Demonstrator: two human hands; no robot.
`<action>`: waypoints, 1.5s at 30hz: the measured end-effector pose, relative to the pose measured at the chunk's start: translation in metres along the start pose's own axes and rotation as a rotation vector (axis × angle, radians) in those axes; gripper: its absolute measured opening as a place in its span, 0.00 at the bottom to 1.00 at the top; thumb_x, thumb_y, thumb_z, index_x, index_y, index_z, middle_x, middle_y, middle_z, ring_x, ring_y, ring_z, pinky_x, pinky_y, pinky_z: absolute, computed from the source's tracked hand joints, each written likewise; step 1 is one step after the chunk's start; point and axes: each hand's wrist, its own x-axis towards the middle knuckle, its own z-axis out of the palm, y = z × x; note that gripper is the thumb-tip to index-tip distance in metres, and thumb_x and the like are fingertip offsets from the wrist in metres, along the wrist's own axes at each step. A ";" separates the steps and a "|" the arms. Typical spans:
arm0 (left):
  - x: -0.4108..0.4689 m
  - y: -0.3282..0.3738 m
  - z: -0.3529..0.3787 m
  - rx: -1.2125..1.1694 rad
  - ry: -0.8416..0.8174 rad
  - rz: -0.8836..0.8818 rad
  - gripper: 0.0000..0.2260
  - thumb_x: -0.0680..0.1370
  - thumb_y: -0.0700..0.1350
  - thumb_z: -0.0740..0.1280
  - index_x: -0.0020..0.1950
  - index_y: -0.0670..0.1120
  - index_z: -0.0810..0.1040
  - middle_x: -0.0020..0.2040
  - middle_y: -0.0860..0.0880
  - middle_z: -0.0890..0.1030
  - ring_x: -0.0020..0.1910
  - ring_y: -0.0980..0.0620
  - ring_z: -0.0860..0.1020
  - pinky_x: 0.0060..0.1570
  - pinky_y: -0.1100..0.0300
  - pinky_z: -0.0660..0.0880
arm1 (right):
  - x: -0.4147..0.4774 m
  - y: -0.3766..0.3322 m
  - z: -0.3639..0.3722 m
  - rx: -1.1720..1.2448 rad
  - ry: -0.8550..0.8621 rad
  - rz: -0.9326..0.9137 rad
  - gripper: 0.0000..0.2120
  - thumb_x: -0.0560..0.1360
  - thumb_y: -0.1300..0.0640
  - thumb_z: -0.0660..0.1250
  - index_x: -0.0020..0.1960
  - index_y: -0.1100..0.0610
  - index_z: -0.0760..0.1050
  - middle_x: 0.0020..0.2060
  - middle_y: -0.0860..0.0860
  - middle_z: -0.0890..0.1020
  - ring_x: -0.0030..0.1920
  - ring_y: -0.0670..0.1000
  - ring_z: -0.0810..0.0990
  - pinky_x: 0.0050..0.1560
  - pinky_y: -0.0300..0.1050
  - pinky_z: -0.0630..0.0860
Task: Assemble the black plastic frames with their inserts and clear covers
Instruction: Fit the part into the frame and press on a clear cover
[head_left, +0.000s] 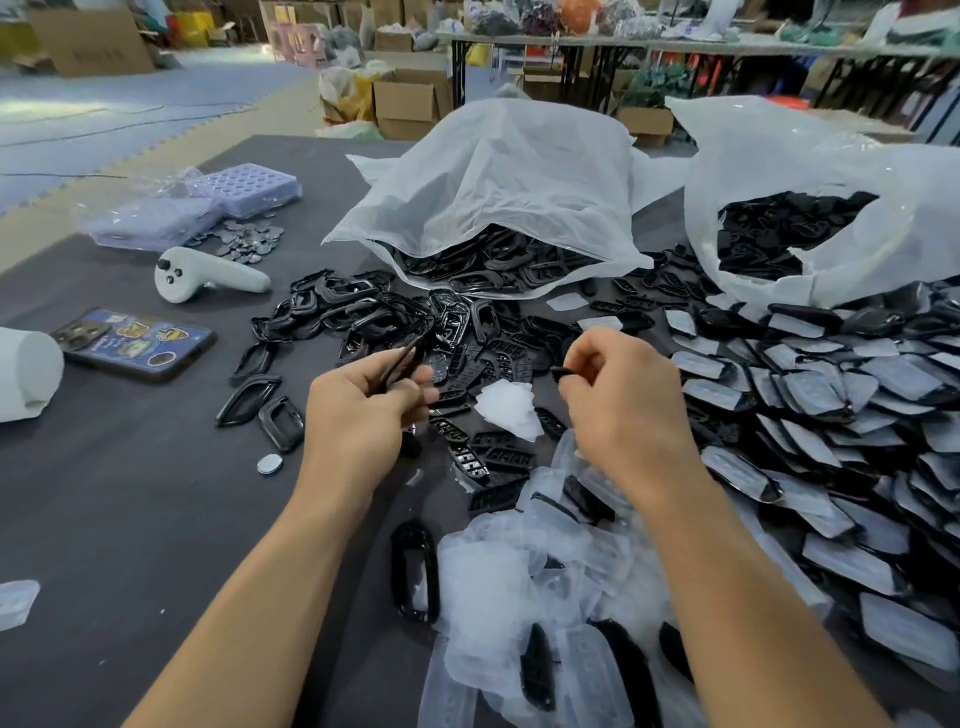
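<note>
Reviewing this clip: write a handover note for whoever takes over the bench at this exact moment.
Left hand: grips a black frame.
Right hand: pinches a small black piece, probably an insert, not yet joined to the frame.
Stock: loose frames ahead left, inserts between the forearms, clear covers nearest you.
Done: many covered units stacked at right.
Left: seat the piece, add a cover, repeat; the white bags hold more black parts.

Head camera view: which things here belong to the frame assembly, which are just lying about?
Job: black plastic frames, black perforated inserts, clear plastic covers, covered finished stack, small black piece pinched in right hand.
Lying about: stickered phone, white controller, white roll.
</note>
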 end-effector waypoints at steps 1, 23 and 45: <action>-0.004 0.003 0.004 -0.053 -0.021 -0.039 0.13 0.81 0.32 0.66 0.51 0.49 0.85 0.44 0.49 0.89 0.36 0.51 0.86 0.32 0.60 0.81 | -0.010 -0.001 -0.003 0.248 -0.003 0.038 0.11 0.76 0.65 0.69 0.43 0.50 0.76 0.32 0.48 0.82 0.33 0.46 0.81 0.34 0.43 0.79; -0.046 0.030 0.022 0.234 -0.678 -0.065 0.07 0.71 0.43 0.71 0.34 0.43 0.84 0.30 0.41 0.80 0.24 0.49 0.71 0.26 0.63 0.65 | -0.047 0.003 -0.007 1.028 -0.237 0.157 0.12 0.72 0.72 0.71 0.42 0.56 0.85 0.28 0.57 0.78 0.23 0.48 0.68 0.22 0.36 0.65; -0.044 0.015 0.041 0.100 -0.057 -0.046 0.19 0.71 0.36 0.73 0.50 0.61 0.87 0.41 0.55 0.88 0.40 0.49 0.84 0.48 0.47 0.81 | -0.053 0.001 0.002 1.003 -0.057 0.148 0.08 0.73 0.65 0.67 0.44 0.53 0.77 0.33 0.59 0.84 0.29 0.53 0.79 0.28 0.42 0.73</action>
